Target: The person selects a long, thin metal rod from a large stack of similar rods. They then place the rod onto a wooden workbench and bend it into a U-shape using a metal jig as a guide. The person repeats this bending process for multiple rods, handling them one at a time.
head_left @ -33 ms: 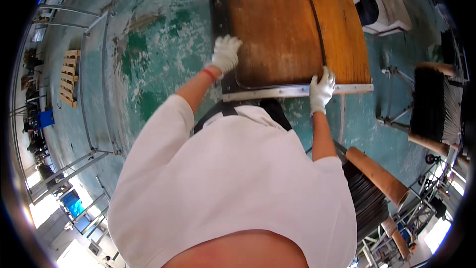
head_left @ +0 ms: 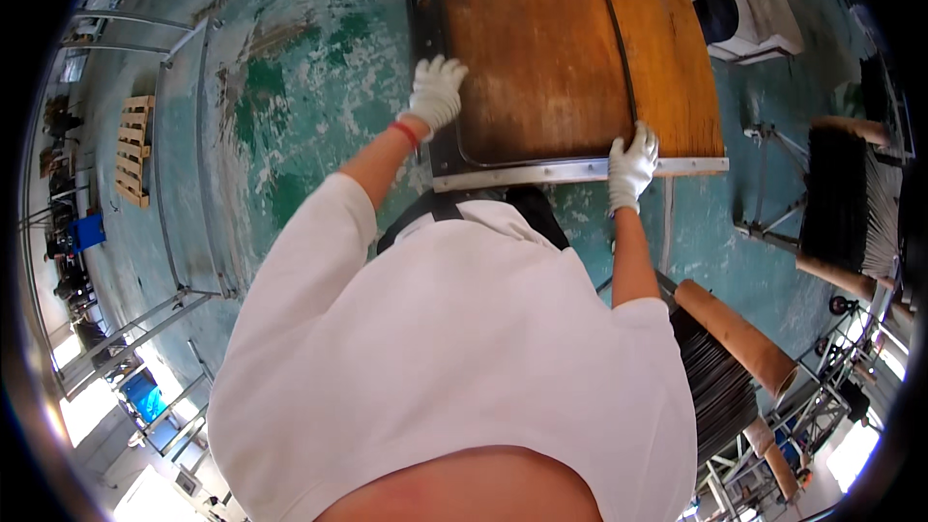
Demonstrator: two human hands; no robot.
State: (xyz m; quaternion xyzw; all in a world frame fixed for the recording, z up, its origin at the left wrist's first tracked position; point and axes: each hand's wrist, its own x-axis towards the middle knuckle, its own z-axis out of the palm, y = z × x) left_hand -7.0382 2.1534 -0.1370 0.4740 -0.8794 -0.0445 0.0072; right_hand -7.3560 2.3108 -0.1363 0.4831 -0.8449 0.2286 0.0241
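Note:
A brown wooden board (head_left: pixel 541 68) lies in front of me, with a metal strip (head_left: pixel 541 172) along its near edge and a dark edge strip (head_left: pixel 425 24) down its left side. A thin black cord (head_left: pixel 616 24) runs lengthwise over the board and ends at my right hand. My right hand (head_left: pixel 633 169), in a white glove, is at the metal strip, its fingers closed around the cord's near end. My left hand (head_left: pixel 437 95), also gloved, rests over the board's left edge with fingers spread. Nothing shows in it.
A cardboard tube (head_left: pixel 735 336) and a bundle of black strands (head_left: pixel 710 387) are close at my right. Metal frames (head_left: pixel 203 155) and a wooden pallet (head_left: pixel 133 152) stand to the left. Farther right is a rack with black material (head_left: pixel 836 203).
Both hands have shifted slightly, the left a little up and left, the right a little to the right. The green item at the board's far end is now mostly out of view.

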